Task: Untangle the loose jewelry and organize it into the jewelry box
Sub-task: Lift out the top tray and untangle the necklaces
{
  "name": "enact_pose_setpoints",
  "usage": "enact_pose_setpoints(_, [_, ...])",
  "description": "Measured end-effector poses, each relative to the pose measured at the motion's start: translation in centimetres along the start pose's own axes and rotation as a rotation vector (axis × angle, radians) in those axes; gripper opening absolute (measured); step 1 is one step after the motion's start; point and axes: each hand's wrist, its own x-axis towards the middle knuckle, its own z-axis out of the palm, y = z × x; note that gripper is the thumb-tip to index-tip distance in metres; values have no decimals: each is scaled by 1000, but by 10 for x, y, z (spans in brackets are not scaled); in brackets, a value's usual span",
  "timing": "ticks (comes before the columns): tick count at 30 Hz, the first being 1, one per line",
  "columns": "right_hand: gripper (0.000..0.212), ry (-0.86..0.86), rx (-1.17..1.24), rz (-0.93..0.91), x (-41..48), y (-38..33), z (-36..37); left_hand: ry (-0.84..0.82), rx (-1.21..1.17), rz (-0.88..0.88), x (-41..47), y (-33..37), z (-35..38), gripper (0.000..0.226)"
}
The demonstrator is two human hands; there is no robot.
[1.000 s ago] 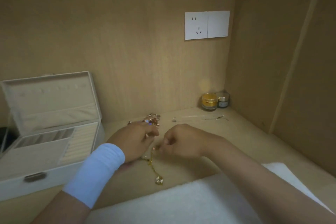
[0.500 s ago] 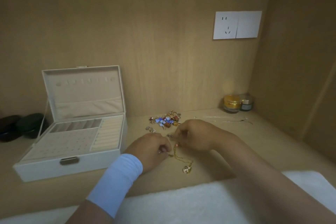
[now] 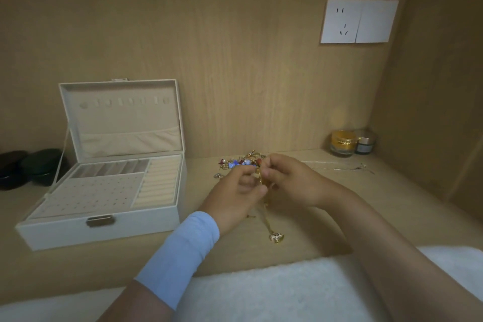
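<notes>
While jewelry box (image 3: 104,232) stands open, left hand (image 3: 235,196), right hand (image 3: 292,180) pinching gold chain (image 3: 268,223).

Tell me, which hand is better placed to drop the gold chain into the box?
Probably the left hand: it sits nearer the open box, on its side. The right hand would have to cross over. Both pinch the chain now.

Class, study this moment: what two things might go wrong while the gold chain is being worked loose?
1. The left hand and right hand pinch the gold chain close together; pulling hard may tighten a knot or snap it.
2. The pinched end is close to the bead pile, so it might snag there.
</notes>
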Motion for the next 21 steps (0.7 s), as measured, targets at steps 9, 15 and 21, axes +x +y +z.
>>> enact_pose_setpoints(9, [16, 84, 338, 32, -6, -19, 0, -230, -177, -129, -4, 12, -4, 7])
enact_pose_setpoints(15, [15, 26, 293, 102, -11, -12, -17, -156, -187, -128, -6, 13, -25, 19])
enact_pose_setpoints(21, [8, -233, 112, 161, -28, -4, -43, -142, -181, -119, -14, 15, -38, 25])
